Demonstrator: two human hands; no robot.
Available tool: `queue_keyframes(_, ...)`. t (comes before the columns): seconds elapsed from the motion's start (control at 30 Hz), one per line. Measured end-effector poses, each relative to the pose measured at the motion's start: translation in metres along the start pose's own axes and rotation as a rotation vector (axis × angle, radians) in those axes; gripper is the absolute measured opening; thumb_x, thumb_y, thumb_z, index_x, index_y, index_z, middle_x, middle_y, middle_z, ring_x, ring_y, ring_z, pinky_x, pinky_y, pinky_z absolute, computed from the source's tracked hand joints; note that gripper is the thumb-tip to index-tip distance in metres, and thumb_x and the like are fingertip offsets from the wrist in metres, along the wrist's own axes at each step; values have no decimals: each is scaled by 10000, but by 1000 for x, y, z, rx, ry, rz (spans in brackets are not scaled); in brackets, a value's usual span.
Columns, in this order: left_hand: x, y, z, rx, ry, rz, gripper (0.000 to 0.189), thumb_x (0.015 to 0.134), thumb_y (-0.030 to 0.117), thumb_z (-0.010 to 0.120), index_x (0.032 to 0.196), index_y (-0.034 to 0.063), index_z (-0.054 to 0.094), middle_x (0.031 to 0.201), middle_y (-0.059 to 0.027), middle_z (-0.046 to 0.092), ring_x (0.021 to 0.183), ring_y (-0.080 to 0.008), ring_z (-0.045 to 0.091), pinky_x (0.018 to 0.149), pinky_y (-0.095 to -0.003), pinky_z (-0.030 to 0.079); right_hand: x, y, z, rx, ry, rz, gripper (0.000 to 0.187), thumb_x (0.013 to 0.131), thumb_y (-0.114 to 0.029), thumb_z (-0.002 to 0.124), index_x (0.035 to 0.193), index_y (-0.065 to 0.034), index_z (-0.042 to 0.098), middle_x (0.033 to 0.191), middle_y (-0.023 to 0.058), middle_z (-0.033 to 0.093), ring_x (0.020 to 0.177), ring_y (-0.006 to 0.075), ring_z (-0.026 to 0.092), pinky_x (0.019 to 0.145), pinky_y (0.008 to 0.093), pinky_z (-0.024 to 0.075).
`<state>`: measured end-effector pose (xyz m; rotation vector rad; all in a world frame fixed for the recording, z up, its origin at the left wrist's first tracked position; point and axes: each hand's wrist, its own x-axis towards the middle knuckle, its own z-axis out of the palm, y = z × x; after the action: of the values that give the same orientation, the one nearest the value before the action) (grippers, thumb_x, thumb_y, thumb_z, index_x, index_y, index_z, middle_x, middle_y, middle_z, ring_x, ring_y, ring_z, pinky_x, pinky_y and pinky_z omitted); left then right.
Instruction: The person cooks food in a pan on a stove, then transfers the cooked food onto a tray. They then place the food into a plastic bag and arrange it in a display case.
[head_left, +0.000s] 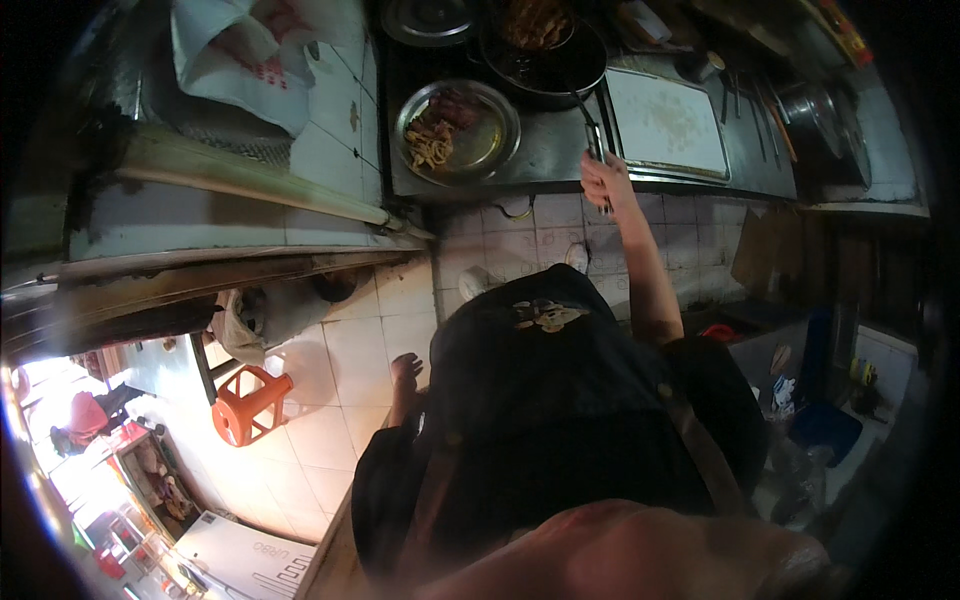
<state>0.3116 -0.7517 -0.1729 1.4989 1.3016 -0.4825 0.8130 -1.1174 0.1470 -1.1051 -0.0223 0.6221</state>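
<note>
My right hand (607, 184) is closed around the handle of a metal utensil (592, 135), perhaps tongs, whose far end reaches the rim of a dark wok (544, 86). Above the wok, a strainer or ladle holds browned food (536, 26); what supports it is not visible. Left of the wok, a round metal plate (491, 161) carries dark red meat pieces (454, 110) and pale strips (430, 144). My left hand (407, 366) hangs low beside my dark apron (540, 360), fingers apart, holding nothing.
A white board (667, 124) in a metal tray lies right of the wok. A metal lid (427, 19) sits behind the plate. Several long utensils and a metal pot (817, 124) stand farther right. An orange plastic stool (251, 405) is on the tiled floor, and a pale pipe (255, 180) runs along the left.
</note>
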Motion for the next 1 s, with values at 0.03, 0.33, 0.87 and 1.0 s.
queue_keyframes(0.03,-5,11,1,-180,17,-38,251,877,174,584,1045,3,656,964,-151,683,862,-289,690,730,-391,562,6,-3,-12,5,-13,26,74,966,-152,588,921,-96,566,593,-62,412,380,24,329,328,218,244)
queue_keyframes(0.33,-9,181,98,-473,-3,153,215,904,139,587,1071,15,639,1011,-117,683,861,-234,690,705,-340,561,-56,-75,-58,-143,-82,57,122,913,-79,602,985,-67,504,573,-38,414,387,45,378,330,241,277)
queue_keyframes(0.87,-101,518,480,-566,-526,109,502,973,189,559,1348,-109,410,1413,-268,438,1252,-351,510,1055,-409,452,-130,-196,-225,150,-252,194,84,947,-81,569,987,-38,508,590,-49,372,350,5,282,291,197,184)
queue_keyframes(1.0,-98,529,537,-657,-438,53,560,957,183,575,1374,-120,355,1396,-269,420,1239,-367,503,1039,-435,461,-212,-230,-278,178,-189,209,117,935,-81,585,989,-42,489,585,-45,379,347,12,308,288,188,205)
